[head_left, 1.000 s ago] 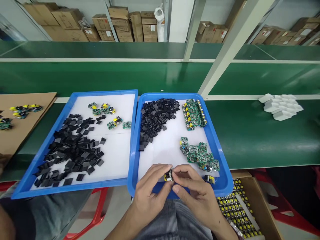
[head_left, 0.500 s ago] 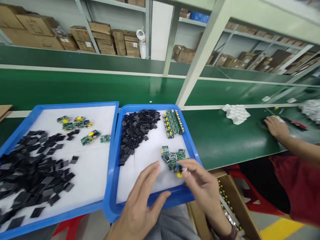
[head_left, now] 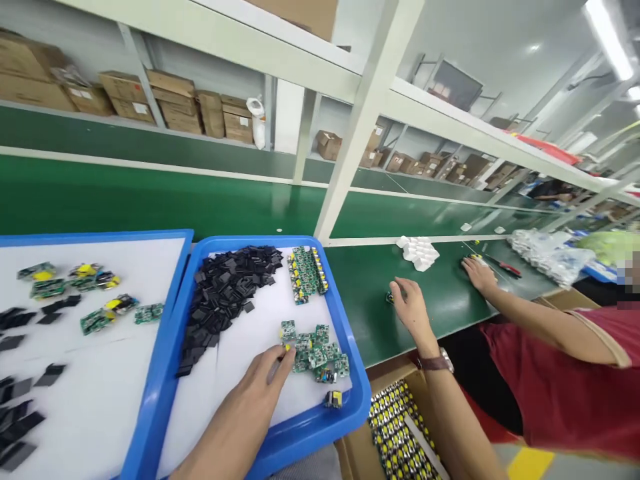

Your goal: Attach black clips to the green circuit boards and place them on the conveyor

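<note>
My left hand reaches into the right blue tray, fingertips pinched at a yellow-topped part of a small circuit board at the edge of a loose pile. Several green circuit boards lie in that pile, and one board with a yellow part sits apart near the tray's front corner. Out past the tray's right side, my right hand is just above the green workbench. Between its thumb and fingers is a small circuit board, mostly hidden by the hand.
Black flat pieces and a row of boards fill the tray's back. A second blue tray stands left. A carton of boards is below. White foam and a co-worker's hand are to the right; a post rises behind.
My right hand has moved from the pile, out of the tray to the right, with a circuit board. My left hand has closed its fingers at the pile. The view has swung right.
</note>
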